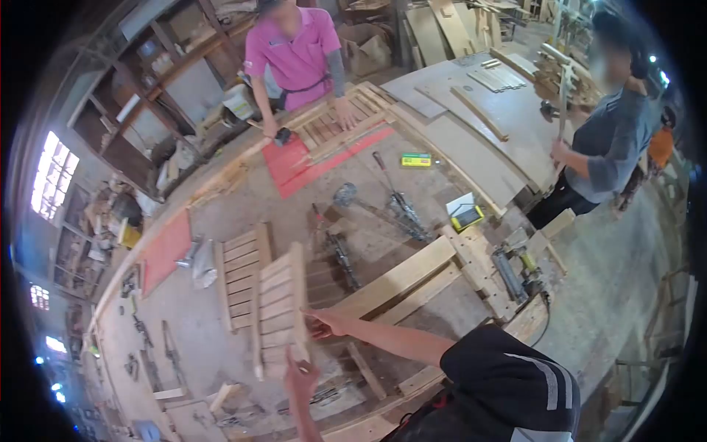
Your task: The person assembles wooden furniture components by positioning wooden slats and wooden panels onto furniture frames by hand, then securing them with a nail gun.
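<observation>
A slatted wooden panel [277, 313] stands on edge, tilted, in front of me over the worktable. My right hand [329, 323] is closed around its right-hand rail. At the panel's lower right corner my left hand [300, 379] grips with its fingers against the wood; part of this grip is hard to make out. Just behind it, a second slatted panel [241, 276] is partly covered by the first. Wooden boards [398, 283] lie to the right of my right hand. A bar clamp [340, 254] rests beyond the panels.
Across the table, a person in a pink shirt [298, 55] handles another slatted frame [331, 125] by a red sheet [283, 166]. A second person [611, 140] stands at right. A mallet [346, 195], a yellow-green box [416, 160] and a power tool [515, 276] lie around.
</observation>
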`<state>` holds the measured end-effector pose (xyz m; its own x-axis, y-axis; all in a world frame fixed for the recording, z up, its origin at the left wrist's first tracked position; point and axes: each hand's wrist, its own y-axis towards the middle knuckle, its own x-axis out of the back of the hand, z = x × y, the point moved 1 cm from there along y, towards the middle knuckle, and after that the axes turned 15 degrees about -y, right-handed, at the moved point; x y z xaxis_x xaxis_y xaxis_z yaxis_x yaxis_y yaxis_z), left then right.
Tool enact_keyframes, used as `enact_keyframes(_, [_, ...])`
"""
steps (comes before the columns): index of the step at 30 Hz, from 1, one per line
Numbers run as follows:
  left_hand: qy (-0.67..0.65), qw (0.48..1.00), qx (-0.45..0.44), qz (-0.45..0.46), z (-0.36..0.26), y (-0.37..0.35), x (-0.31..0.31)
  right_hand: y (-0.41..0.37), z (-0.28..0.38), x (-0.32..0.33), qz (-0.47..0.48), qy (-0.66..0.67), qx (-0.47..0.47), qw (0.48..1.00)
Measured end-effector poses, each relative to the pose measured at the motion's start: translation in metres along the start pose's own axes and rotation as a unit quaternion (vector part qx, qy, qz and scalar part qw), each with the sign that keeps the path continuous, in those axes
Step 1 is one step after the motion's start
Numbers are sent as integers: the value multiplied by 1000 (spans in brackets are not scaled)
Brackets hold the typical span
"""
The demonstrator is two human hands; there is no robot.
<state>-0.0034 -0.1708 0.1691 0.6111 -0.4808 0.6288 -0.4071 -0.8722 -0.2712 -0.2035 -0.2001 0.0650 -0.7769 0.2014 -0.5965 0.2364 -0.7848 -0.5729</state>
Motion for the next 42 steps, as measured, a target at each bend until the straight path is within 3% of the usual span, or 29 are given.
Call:
enact_keyframes(3, [20, 1000, 15, 19, -13, -60, 1, 17, -39, -23, -70, -39, 204, 976])
enact_keyframes(4, [33, 999, 9, 19, -15, -76, -3, 12, -39, -25, -66, -77, 91, 991])
enact_keyframes(7, [-175, 971, -20, -158, 36, -132, -22, -66, -73, -25, -71, 25, 123, 990])
enact_keyframes(9, [-238, 942, 111, -209, 134, -135, -48, -135, -87, -10, -57, 123, 83, 987])
enact_keyframes(10, [-271, 917, 173, -238, 181, -138, -61, -158, -100, 6, -74, 111, 97, 986])
enact_keyframes(11, [-429, 874, 156, -166, 153, -141, -70, -178, -118, 18, -89, 103, 109, 985])
enact_keyframes(13, [-690, 707, 154, -10, 76, -145, -84, -210, -153, 46, -55, 184, 87, 978])
enact_keyframes(16, [-675, 714, 177, -50, 56, -132, -126, -263, -186, 94, -48, 57, 114, 991])
enact_keyframes(19, [-640, 767, 49, -16, 43, -125, -163, -308, -201, 124, -100, -16, 52, 994])
enact_keyframes(22, [-544, 783, 275, -122, 38, -101, -189, -343, -202, 138, -94, -150, -106, 979])
enact_keyframes(25, [-481, 823, 286, -99, 31, -92, -200, -416, -156, 97, -135, -244, -132, 951])
enact_keyframes(26, [-475, 830, 274, -104, 33, -89, -208, -349, -229, 171, -131, -323, -124, 929])
enact_keyframes(29, [-437, 860, 230, -129, 51, -62, -231, -371, -205, 171, -159, -401, -146, 890])
enact_keyframes(32, [-348, 903, 197, -157, 75, -46, -234, -365, -194, 181, -343, -637, -13, 690])
enact_keyframes(35, [-271, 930, 194, -152, 61, -55, -228, -346, -191, 192, -388, -667, 163, 615])
enact_keyframes(38, [-246, 947, 178, -103, 51, -67, -223, -327, -201, 200, -332, -690, 225, 603])
enact_keyframes(41, [-21, 983, 169, 75, 92, -41, -241, -323, -219, 207, -316, -711, 177, 603])
enact_keyframes(42, [3, 993, 118, 4, 72, -60, -240, -325, -222, 210, -320, -710, 169, 604])
